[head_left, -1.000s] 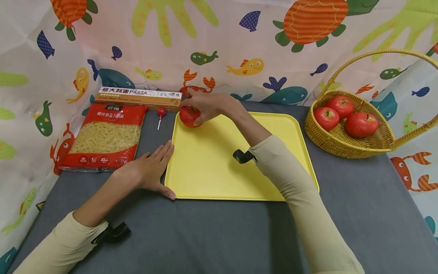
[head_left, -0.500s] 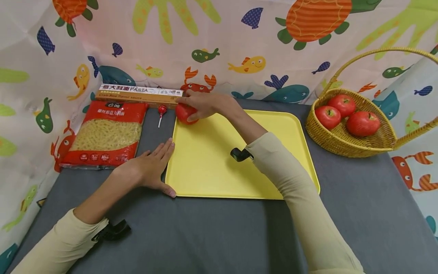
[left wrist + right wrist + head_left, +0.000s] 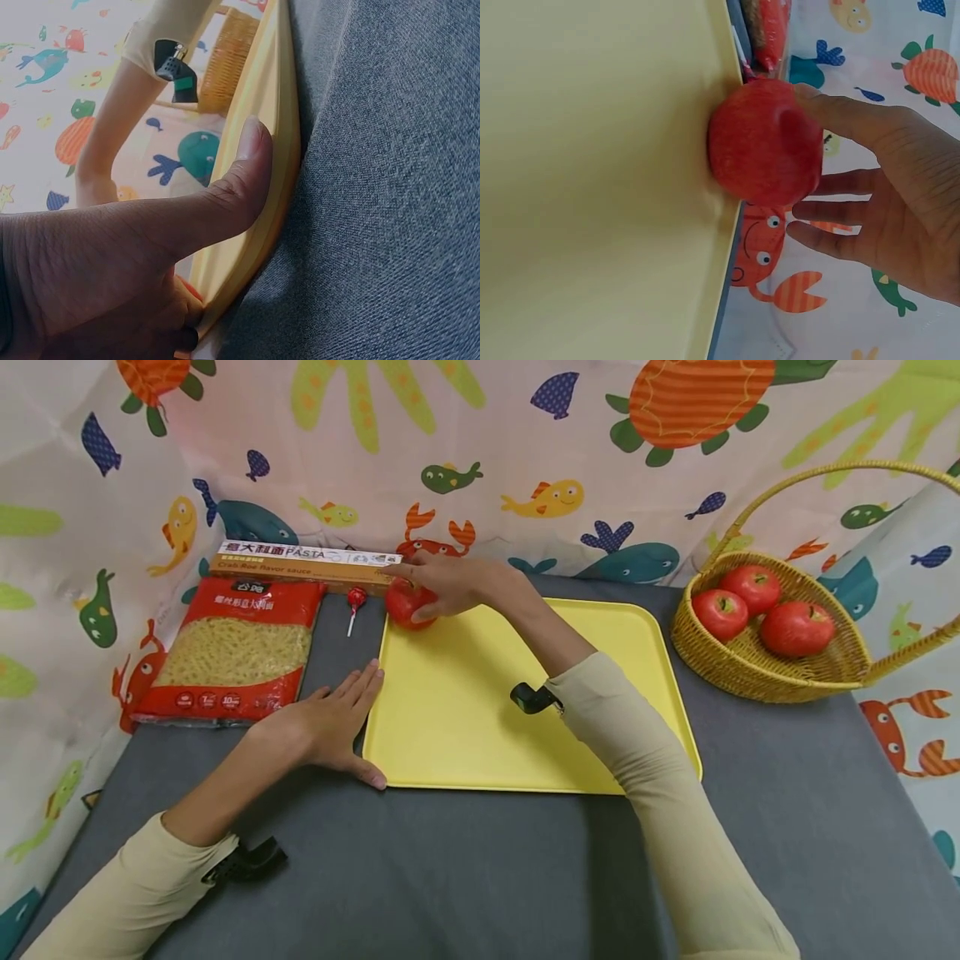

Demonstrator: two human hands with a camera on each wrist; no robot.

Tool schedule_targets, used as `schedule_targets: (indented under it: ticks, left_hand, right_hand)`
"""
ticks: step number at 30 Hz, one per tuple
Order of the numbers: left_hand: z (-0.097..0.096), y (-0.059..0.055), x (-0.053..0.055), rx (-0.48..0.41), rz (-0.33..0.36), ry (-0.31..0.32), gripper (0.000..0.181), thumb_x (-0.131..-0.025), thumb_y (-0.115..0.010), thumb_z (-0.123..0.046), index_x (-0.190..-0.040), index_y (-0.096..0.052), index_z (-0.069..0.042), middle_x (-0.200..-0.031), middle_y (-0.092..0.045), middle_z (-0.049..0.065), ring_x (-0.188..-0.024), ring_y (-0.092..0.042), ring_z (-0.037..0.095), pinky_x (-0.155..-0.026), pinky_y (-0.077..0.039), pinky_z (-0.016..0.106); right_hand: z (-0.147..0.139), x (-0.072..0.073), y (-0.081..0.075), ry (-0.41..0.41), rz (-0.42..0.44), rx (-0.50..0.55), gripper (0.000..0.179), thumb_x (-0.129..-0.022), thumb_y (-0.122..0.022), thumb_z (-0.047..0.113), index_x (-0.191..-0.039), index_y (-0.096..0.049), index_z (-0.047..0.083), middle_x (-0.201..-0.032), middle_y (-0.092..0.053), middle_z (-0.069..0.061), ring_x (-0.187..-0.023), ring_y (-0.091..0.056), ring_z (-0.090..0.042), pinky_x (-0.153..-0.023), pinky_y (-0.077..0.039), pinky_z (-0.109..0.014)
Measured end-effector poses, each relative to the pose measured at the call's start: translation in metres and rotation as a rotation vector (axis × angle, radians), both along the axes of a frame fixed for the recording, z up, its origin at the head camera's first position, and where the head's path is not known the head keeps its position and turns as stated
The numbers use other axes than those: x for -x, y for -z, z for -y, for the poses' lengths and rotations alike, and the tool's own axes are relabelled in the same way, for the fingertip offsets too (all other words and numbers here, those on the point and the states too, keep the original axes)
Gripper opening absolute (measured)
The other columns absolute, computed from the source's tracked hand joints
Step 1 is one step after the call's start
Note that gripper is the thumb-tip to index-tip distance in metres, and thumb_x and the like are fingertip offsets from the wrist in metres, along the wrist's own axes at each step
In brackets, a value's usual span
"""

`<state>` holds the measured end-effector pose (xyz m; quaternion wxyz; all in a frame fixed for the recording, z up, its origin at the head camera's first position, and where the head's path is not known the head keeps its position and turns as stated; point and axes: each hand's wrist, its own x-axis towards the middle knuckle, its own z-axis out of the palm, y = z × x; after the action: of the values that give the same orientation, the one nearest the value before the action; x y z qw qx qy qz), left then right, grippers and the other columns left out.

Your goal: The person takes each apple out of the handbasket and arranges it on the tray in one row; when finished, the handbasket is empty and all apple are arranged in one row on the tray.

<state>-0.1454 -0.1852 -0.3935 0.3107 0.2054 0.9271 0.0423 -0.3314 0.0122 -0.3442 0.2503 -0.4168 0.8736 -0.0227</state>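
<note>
A red apple (image 3: 406,602) sits at the back left corner of the yellow tray (image 3: 517,710). My right hand (image 3: 453,583) holds it from behind and the right. In the right wrist view the thumb lies on one side of the apple (image 3: 761,142) and several fingers reach round its other side. My left hand (image 3: 330,727) rests flat beside the tray's left edge, its fingers straight and pointing toward the back. Its thumb (image 3: 255,154) lies against the front left corner of the tray in the left wrist view.
A yellow wicker basket (image 3: 780,681) with three apples (image 3: 797,628) stands right of the tray. At left are a red pasta bag (image 3: 232,652), a pasta box (image 3: 300,564) and a red lollipop (image 3: 355,600). A patterned cloth (image 3: 480,435) hangs behind.
The right hand has brought the apple slightly left, closer into the tray's back left corner. The left hand stays in place at the tray's edge.
</note>
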Motion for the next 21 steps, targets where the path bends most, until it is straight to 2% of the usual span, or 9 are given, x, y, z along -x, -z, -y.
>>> schedule_targets:
  ticks: [5, 11, 12, 14, 21]
  left_hand:
    - [0.0, -0.001, 0.0, -0.004, 0.0, 0.001, 0.153, -0.067, -0.076, -0.083, -0.167, 0.005, -0.001, -0.176, 0.008, 0.021, -0.163, -0.006, 0.046, -0.128, -0.017, 0.069]
    - [-0.001, 0.0, -0.001, -0.017, 0.011, -0.001, 0.152, -0.068, -0.076, -0.082, -0.167, 0.006, -0.001, -0.176, 0.009, 0.021, -0.163, -0.005, 0.046, -0.128, -0.016, 0.069]
    - [-0.001, 0.0, -0.001, -0.019, 0.01, -0.001, 0.152, -0.068, -0.076, -0.082, -0.167, 0.006, -0.001, -0.176, 0.009, 0.021, -0.163, -0.005, 0.046, -0.128, -0.016, 0.07]
    - [-0.001, 0.0, -0.001, -0.02, 0.007, 0.0, 0.151, -0.068, -0.076, -0.082, -0.167, 0.006, -0.001, -0.176, 0.009, 0.021, -0.163, -0.005, 0.046, -0.128, -0.017, 0.07]
    - [-0.001, 0.0, -0.001, -0.015, -0.003, 0.002, 0.152, -0.068, -0.076, -0.082, -0.166, 0.007, -0.001, -0.176, 0.009, 0.021, -0.163, -0.005, 0.046, -0.128, -0.018, 0.069]
  right_hand:
    - [-0.007, -0.004, -0.005, -0.005, -0.02, 0.024, 0.084, -0.103, -0.064, 0.042, -0.169, -0.015, 0.025, -0.172, -0.022, -0.016, -0.158, -0.031, -0.033, -0.127, -0.037, -0.05]
    - [-0.022, -0.012, -0.016, 0.009, -0.032, 0.061, 0.082, -0.103, -0.064, 0.041, -0.169, -0.019, 0.023, -0.176, -0.016, -0.015, -0.164, -0.02, -0.035, -0.131, -0.029, -0.054]
    - [-0.025, -0.014, -0.019, 0.02, -0.03, 0.071, 0.082, -0.103, -0.064, 0.041, -0.169, -0.019, 0.023, -0.176, -0.014, -0.015, -0.165, -0.016, -0.035, -0.131, -0.027, -0.055]
    - [-0.033, -0.017, -0.026, 0.039, -0.037, 0.096, 0.081, -0.103, -0.065, 0.041, -0.169, -0.02, 0.024, -0.175, -0.018, -0.015, -0.163, -0.021, -0.035, -0.13, -0.029, -0.056]
    - [-0.071, -0.035, -0.051, 0.141, -0.073, 0.171, 0.08, -0.103, -0.064, 0.045, -0.168, -0.021, 0.028, -0.176, -0.017, -0.013, -0.165, -0.016, -0.034, -0.132, -0.024, -0.057]
